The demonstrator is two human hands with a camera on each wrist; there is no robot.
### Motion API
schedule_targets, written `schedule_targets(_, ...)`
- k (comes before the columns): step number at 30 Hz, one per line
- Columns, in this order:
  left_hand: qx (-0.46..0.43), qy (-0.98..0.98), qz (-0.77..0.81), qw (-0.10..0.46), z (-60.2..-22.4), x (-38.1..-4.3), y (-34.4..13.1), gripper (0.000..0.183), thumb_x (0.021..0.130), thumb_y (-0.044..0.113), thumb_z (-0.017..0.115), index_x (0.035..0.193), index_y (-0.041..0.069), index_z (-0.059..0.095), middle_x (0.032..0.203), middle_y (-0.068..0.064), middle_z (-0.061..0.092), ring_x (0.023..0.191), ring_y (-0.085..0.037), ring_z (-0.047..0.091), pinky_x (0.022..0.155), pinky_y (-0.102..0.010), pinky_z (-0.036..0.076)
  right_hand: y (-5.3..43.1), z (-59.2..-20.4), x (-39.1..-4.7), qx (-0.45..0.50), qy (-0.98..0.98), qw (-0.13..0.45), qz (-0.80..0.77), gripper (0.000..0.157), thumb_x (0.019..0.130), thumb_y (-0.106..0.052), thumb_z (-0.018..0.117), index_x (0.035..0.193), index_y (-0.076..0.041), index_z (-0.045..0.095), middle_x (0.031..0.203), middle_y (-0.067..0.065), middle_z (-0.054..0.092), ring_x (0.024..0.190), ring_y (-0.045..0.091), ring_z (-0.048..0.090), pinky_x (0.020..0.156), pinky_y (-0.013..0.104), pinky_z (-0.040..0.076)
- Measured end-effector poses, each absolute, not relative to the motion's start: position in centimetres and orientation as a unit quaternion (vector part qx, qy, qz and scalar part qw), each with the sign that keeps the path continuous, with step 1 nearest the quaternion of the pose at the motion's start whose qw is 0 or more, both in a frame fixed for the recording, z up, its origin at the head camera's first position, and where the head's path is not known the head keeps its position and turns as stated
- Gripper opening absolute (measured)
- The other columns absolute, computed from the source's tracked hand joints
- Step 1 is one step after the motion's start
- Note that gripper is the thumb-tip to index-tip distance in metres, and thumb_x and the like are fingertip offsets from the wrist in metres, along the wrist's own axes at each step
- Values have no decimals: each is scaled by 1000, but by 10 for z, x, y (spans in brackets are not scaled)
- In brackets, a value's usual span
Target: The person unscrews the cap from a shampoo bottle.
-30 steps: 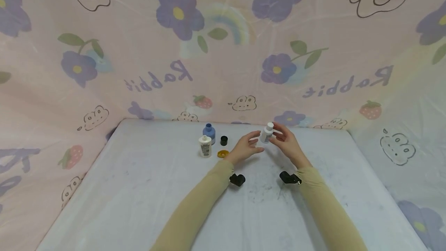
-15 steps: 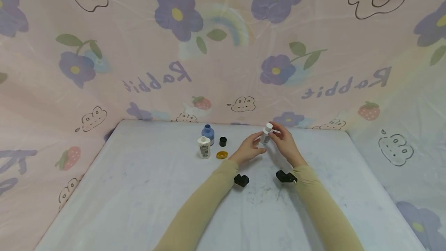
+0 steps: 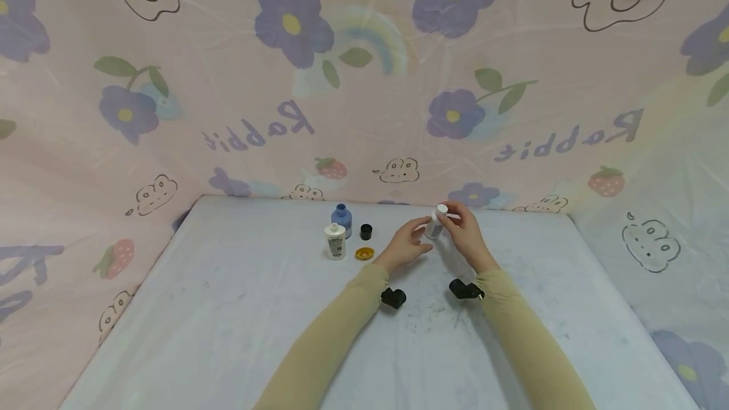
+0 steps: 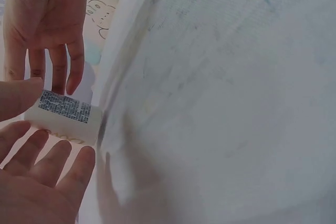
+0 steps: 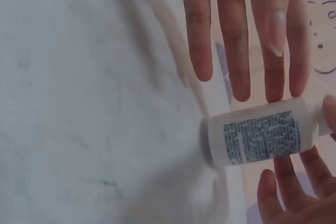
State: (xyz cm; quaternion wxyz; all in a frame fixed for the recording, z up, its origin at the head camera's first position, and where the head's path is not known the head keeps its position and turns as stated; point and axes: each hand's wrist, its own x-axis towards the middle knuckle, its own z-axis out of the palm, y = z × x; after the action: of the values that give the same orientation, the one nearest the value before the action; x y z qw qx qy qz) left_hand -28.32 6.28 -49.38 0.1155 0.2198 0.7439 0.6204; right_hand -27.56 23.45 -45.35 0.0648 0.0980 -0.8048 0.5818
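A small white plastic bottle point(image 3: 435, 228) with a white cap point(image 3: 441, 209) stands nearly upright between the two hands at the back of the table. My right hand point(image 3: 466, 233) holds it near the top, the thumb by the cap and the fingers behind. From the left side, my left hand point(image 3: 403, 245) reaches in, its fingers spread and mostly straight. In the right wrist view, left fingertips meet or nearly meet the side of the bottle point(image 5: 262, 136). A printed label point(image 4: 65, 107) shows in the left wrist view. Whether its base touches the table I cannot tell.
Left of the hands stand an uncapped blue bottle point(image 3: 342, 220) and an uncapped white bottle point(image 3: 336, 242). Beside them lie a black cap point(image 3: 366, 231) and a yellow cap point(image 3: 364, 254). Behind the white-covered table point(image 3: 239, 321) hangs a patterned curtain point(image 3: 364, 119).
Over the last second the left hand has come slightly right, closer to the white bottle. The bottle and right hand have dropped a little. The other bottles and caps stay put.
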Motion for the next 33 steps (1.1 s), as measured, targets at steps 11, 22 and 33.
schedule_targets(11, 233, 735, 632, 71, -478, -270, 47, 58, 88, -1, 66, 140, 12, 45, 140, -3, 43, 131, -23, 42, 105, -36, 38, 231, -457, -274, 83, -801, 69, 589, 41, 97, -25, 58, 131, -4, 49, 128, 18, 49, 113, 37, 52, 92, 54, 42)
schedule_targets(22, 241, 745, 622, -8, -468, -252, 24, 60, 84, 9, 74, 138, 14, 48, 130, -10, 51, 119, -31, 51, 99, -45, 43, 206, -438, -246, 83, -784, 21, 615, 45, 97, -29, 58, 133, -4, 47, 131, 17, 46, 116, 37, 49, 100, 56, 36)
schedule_targets(33, 244, 755, 608, -15, -460, -234, 0, 59, 81, 16, 79, 133, 17, 53, 125, -4, 54, 114, -21, 54, 97, -34, 45, 186, -431, -220, 126, -766, 14, 631, 40, 95, -29, 61, 128, -9, 51, 125, 9, 50, 112, 25, 55, 95, 44, 41)
